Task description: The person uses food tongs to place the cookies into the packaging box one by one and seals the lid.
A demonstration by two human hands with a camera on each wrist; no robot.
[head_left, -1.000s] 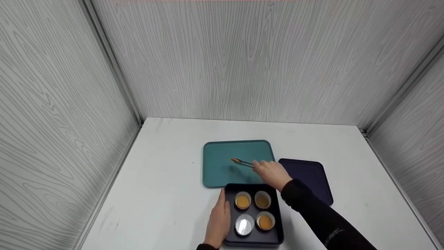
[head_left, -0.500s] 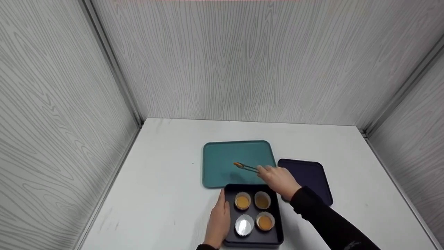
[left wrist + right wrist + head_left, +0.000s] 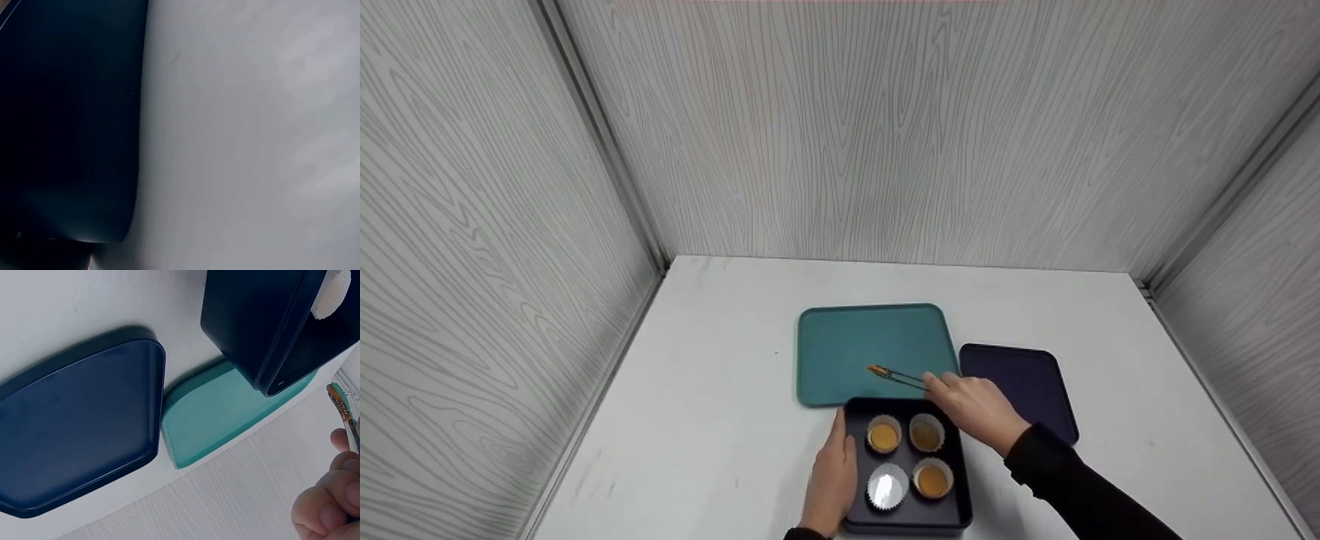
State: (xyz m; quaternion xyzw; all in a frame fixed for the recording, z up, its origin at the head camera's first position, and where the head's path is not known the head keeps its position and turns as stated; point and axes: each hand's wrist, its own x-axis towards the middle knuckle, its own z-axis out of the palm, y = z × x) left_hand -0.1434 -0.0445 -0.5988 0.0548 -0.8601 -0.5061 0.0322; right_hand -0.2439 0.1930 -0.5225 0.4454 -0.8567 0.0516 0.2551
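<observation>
Soft shadows, dim left-wrist view

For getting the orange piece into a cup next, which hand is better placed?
The right hand, I'd judge: it holds the tongs with the orange piece at their tips, just beyond the box of cups. The left hand is against the box's left side, probably best used to steady it.

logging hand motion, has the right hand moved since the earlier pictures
Yes: in the head view, the right hand has shifted toward the person and slightly rightward, judged against the teal tray.
</observation>
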